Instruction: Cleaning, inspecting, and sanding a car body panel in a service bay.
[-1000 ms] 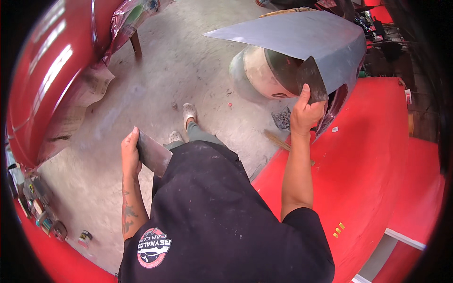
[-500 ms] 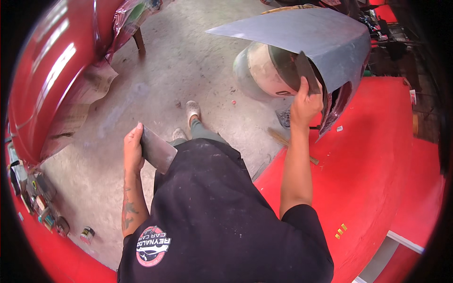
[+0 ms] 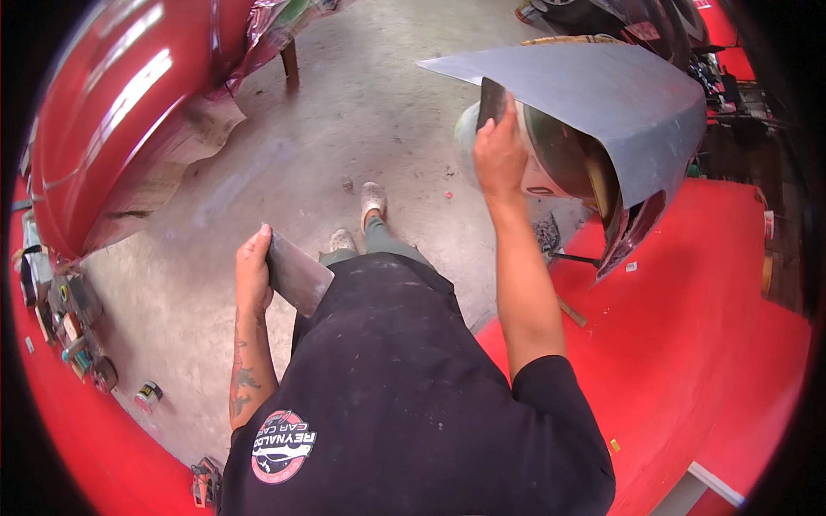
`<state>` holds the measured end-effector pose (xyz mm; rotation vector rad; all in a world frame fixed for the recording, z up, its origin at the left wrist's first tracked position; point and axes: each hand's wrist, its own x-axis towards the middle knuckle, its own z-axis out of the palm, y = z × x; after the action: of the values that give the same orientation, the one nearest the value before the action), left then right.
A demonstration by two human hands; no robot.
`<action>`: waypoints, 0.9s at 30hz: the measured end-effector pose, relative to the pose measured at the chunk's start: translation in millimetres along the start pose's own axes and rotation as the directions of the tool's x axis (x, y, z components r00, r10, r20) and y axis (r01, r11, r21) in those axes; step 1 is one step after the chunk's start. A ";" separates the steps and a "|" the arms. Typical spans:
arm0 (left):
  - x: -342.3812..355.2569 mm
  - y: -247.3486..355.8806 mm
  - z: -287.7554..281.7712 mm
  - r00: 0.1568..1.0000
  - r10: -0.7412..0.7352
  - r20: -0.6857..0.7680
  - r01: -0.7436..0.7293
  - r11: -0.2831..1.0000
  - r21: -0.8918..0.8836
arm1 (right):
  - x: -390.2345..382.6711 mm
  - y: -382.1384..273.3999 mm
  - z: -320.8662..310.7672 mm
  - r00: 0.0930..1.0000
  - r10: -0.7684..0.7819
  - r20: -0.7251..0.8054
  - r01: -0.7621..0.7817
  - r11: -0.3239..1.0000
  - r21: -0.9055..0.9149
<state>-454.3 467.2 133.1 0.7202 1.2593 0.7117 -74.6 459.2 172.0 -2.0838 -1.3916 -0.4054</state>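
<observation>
Looking, at far left, on a cluster of small tools [image 3: 73, 318] and, above it, a glossy red car body [image 3: 112, 103] with creased paper [image 3: 189, 142] hanging along its lower edge. Seeing a small jar [image 3: 148, 396] on the grey floor [image 3: 215, 344]. Holding in the left hand [image 3: 252, 268] a flat dark plate [image 3: 299, 273], pressing thumb and bent fingers together on its edge and slanting it down toward a black shirt [image 3: 387, 387]. Standing in pale clogs [image 3: 372, 196] near the middle. Holding out the right hand [image 3: 501, 155] ahead, gripping a second dark plate [image 3: 492, 99] closely between thumb and fingers, standing it nearly upright at the edge of a pointed grey panel [image 3: 585, 95], near its tip; being unable to tell contact from a gap there. Seeing a round drum [image 3: 559, 155] beneath the panel and, farther right, a red surface [image 3: 662, 318] bearing a short stick [image 3: 572, 312] and a small yellow piece [image 3: 615, 445]
</observation>
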 end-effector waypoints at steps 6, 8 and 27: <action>-12.4 -8.5 -29.9 0.996 0.000 -0.089 -0.004 0.999 -0.050 | 3.5 -11.0 13.7 1.000 -0.012 -0.025 0.012 0.999 -0.035; -13.6 -7.2 -29.6 0.992 -0.035 -0.121 0.024 0.996 -0.088 | 0.7 0.9 33.6 0.985 -0.015 0.170 0.034 0.994 -0.107; 4.0 22.6 -19.4 0.990 -0.027 -0.140 0.023 0.999 -0.035 | 6.9 21.1 29.6 0.989 0.066 0.133 -0.066 0.998 0.002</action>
<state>-474.5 485.4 146.0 0.6347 1.3787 0.7716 -54.8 476.9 146.3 -2.1793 -1.3921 -0.2389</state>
